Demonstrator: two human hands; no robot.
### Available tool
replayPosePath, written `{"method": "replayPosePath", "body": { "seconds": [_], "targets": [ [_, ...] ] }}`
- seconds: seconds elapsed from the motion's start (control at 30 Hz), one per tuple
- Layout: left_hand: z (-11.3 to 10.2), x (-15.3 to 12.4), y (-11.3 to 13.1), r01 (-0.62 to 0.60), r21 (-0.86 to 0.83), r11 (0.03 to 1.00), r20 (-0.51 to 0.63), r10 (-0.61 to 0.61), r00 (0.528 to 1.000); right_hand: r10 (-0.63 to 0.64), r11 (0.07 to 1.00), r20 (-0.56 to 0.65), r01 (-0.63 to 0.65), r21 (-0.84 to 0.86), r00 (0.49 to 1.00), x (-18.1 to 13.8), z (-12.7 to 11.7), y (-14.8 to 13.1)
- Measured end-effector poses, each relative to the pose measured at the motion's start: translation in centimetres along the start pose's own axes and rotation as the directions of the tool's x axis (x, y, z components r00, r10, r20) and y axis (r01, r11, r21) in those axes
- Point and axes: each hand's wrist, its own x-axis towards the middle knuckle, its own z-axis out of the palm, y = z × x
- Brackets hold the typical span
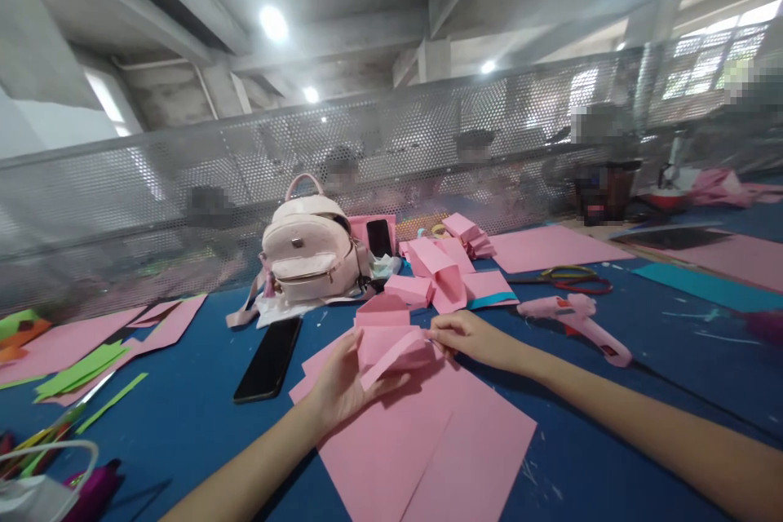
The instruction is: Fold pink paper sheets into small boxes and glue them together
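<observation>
Low over the table, my left hand (pixel 338 385) cradles a folded pink paper piece (pixel 384 349), with the thumb at its left edge and fingers beneath. A narrow pink strip slants across its front. At the right edge of that piece, my right hand (pixel 468 336) has thumb and index finger pinched together on the paper. Large flat pink sheets (pixel 391 449) lie under both hands. Just behind them is a heap of folded pink paper pieces (pixel 449 281). A pink glue gun (pixel 572 314) rests to the right, its dark cord trailing off.
A pale pink backpack (pixel 311 253) stands at the back, with a black phone (pixel 267 360) before it. Scissors (pixel 572 279) and a blue paper strip (pixel 710 285) lie right. Green paper (pixel 82 371) is at left. A perforated metal screen (pixel 391 147) borders the far side; people sit beyond.
</observation>
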Motion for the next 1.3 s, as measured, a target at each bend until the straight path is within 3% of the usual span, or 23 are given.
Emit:
{"method": "replayPosePath", "body": {
  "seconds": [0.17, 0.4, 0.7, 1.07, 1.3],
  "targets": [
    [-0.2, 0.0, 0.2, -0.090, 0.015, 0.996, -0.049, 0.091, 0.995, 0.013, 0.998, -0.020, -0.014, -0.054, 1.000, -0.3, 0.4, 1.5],
    [-0.6, 0.5, 0.0, -0.158, 0.105, 0.982, -0.013, 0.161, 0.987, 0.005, 0.995, -0.059, -0.011, -0.096, 0.998, 0.0, 0.4, 2.1],
    [-0.1, 0.1, 0.1, -0.181, 0.159, 0.971, -0.008, 0.184, 0.983, 0.031, 0.994, -0.072, -0.039, -0.099, 0.997, -0.1, 0.6, 1.9],
    [0.1, 0.1, 0.1, -0.179, 0.161, 0.971, -0.091, 0.195, 0.977, 0.001, 0.999, 0.012, 0.000, -0.054, 1.000, -0.3, 0.7, 1.8],
    [-0.4, 0.6, -0.2, -0.234, 0.161, 0.959, -0.128, 0.256, 0.958, -0.016, 1.000, -0.104, 0.015, -0.011, 0.994, 0.2, -0.1, 2.3]
  ]
}}
